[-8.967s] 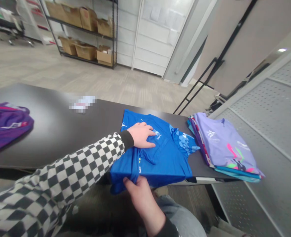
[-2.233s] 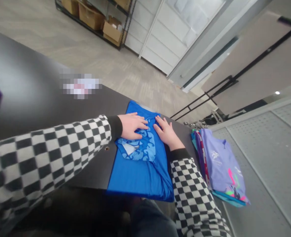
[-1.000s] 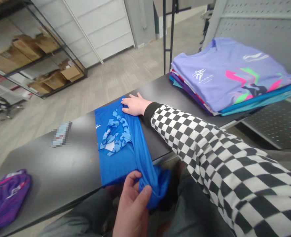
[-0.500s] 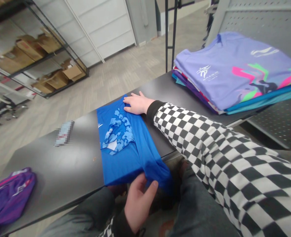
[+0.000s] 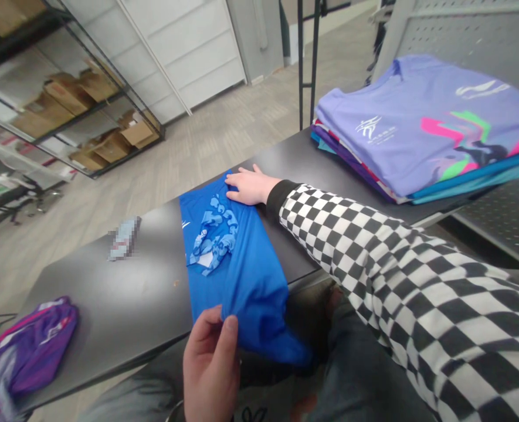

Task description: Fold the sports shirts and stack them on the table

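Note:
A blue shirt (image 5: 259, 258) with a light blue pattern lies partly folded on the dark table. Its collar opening shows a white label, and its lower right part hangs over the table's near edge. At that near edge, my left hand (image 5: 213, 363) pinches the shirt's fabric between thumb and fingers. My right hand (image 5: 253, 186) rests on the shirt's far end, palm down with fingers spread, partly on the table.
To the right is a stack of folded shirts, a lilac shirt (image 5: 417, 129) on top. A crumpled purple garment (image 5: 34, 346) lies at the table's left end, with a small blurred packet (image 5: 125, 237) farther back. Beyond the dark table (image 5: 131, 305) stands a shelf with cardboard boxes (image 5: 70, 94).
My left hand has moved left and closed on the shirt's near edge, drawing the fabric leftward. My right hand stays at the far end. The view has shifted slightly.

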Demonstrator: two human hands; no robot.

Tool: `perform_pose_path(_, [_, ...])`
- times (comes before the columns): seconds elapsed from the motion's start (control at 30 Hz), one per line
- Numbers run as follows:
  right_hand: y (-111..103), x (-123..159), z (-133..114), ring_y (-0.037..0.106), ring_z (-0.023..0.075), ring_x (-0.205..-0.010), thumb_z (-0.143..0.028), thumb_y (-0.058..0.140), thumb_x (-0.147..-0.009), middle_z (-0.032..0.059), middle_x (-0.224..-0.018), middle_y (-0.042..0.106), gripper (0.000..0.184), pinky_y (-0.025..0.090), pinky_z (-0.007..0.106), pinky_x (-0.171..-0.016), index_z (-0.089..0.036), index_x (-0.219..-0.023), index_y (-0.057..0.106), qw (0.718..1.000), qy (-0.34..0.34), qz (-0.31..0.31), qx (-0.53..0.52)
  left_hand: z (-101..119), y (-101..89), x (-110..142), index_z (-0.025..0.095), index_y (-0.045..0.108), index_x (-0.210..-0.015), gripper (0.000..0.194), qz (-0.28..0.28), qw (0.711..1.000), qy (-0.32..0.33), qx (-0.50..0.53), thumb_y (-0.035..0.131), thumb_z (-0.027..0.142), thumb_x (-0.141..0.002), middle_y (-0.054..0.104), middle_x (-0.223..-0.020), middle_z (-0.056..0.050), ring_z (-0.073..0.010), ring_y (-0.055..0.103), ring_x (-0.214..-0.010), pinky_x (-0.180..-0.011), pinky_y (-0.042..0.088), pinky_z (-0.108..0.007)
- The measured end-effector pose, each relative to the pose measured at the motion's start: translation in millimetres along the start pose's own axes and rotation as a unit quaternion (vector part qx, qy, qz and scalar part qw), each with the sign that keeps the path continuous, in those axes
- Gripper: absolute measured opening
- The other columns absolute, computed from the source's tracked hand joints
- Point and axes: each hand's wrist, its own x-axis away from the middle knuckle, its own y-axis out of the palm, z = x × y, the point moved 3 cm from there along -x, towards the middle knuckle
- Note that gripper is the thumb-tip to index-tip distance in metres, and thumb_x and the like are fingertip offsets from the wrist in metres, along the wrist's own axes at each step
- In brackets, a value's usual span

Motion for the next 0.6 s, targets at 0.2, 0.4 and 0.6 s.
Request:
perform_pose_path(0.2, [-1.8,1.4,-0.3,0.041,0.0512,-0.163,-0.045,0.057,-0.107,0.0101,-0.172,0.057,0.047,0.017,0.087,-0.131,-0.024,-0.148,0.071,1.0,-0.001,-0.008,0.004,-16.5,17.6,7.4,0.019,0.078,-0.084,0.035,-0.26,0.944,-0.076,-0.188,0.09,0.051,-0.084,0.075,-0.078,-0.006,-0.0193,0.069,-0.074,-0.066,0.053,-0.026])
perform_pose_path(0.4, [-7.8,5.3,-2.4,0.047,0.0448,-0.161,-0.043,0.057,-0.108,0.0102,-0.171,0.058,0.046,0.018,0.087,-0.13,-0.027,-0.15,0.069,0.999,-0.014,0.008,-0.033,61.9,-12.3,-36.4,0.021,0.071,-0.072,0.05,-0.192,0.923,0.109,-0.316,0.062,0.057,-0.106,0.069,-0.066,-0.004,-0.0184,0.063,-0.062,-0.061,0.048,-0.028])
perform_pose_path(0.6, [-10.6,7.0,-0.8,0.046,0.0405,-0.162,-0.037,0.058,-0.107,0.0173,-0.177,0.047,0.055,0.02,0.087,-0.129,-0.022,-0.161,0.059,0.999,-0.013,0.027,-0.041,98.9,-11.0,-145.9,0.02,0.078,-0.109,0.035,-0.018,0.825,0.336,-0.455,0.072,0.05,-0.092,0.078,-0.104,-0.011,-0.0287,0.072,-0.095,-0.092,0.058,-0.041])
